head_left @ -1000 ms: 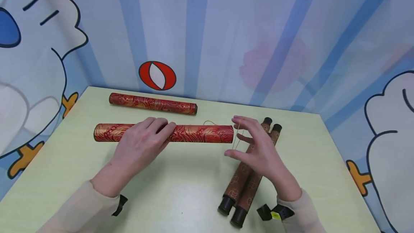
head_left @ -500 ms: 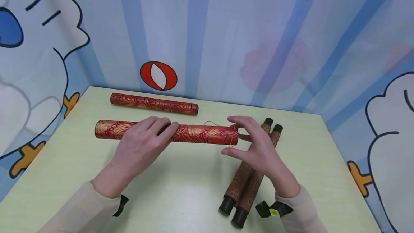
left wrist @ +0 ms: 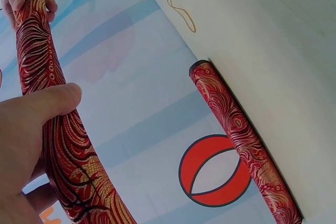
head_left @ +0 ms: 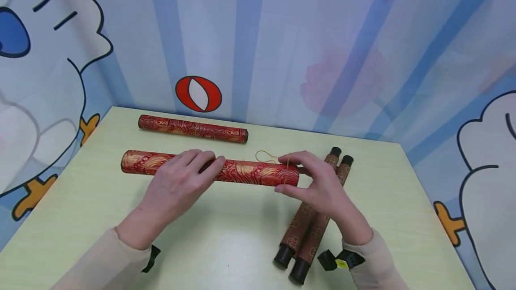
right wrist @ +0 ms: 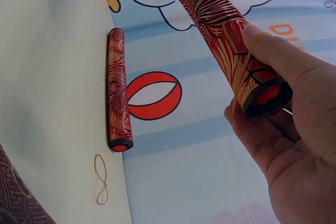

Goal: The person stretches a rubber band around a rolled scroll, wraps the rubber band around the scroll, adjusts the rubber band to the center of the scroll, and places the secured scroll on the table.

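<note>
My left hand grips a rolled red scroll with gold swirls round its middle, holding it level over the table. At its right end, my right hand has thumb and fingers on either side of the roll. A thin yellow rubber band is stretched by those fingertips and crosses the scroll just inside that end. In the right wrist view the band runs from thumb to fingers around the black-rimmed end. A second red scroll lies at the back of the table.
Two brown patterned scrolls with black end caps lie side by side under and beside the right hand. A loose rubber band rests on the table near the second red scroll. A printed cartoon backdrop rises behind the table's far edge.
The scroll's right end has moved into the stretched rubber band, which was beyond the end before. My right thumb and fingers have closed in on the roll. The scroll has tilted slightly down to the right.
</note>
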`<move>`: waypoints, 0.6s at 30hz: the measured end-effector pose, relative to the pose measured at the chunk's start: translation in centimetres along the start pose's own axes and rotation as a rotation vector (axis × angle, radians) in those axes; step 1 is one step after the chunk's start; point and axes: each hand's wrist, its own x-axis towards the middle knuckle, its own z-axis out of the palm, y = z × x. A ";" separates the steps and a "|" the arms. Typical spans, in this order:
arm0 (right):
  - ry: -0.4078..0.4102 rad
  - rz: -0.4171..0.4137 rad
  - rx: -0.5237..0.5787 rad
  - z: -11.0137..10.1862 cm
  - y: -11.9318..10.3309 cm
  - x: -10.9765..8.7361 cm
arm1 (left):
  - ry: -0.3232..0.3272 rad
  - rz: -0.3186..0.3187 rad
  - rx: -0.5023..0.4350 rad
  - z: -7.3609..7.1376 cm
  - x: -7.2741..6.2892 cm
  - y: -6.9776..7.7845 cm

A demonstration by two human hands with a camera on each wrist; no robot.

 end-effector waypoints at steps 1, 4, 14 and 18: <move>0.001 -0.013 -0.008 0.0 0.1 0.0 | 0.000 0.001 -0.001 0.0 0.0 0.0; 0.004 -0.063 -0.024 0.0 0.2 0.0 | 0.004 0.007 -0.002 0.2 0.0 0.1; 0.047 -0.146 -0.042 0.2 0.1 0.0 | -0.003 -0.001 0.001 0.4 0.0 0.1; 0.109 -0.151 -0.111 0.3 0.2 -0.1 | -0.022 -0.016 -0.001 0.4 -0.1 0.1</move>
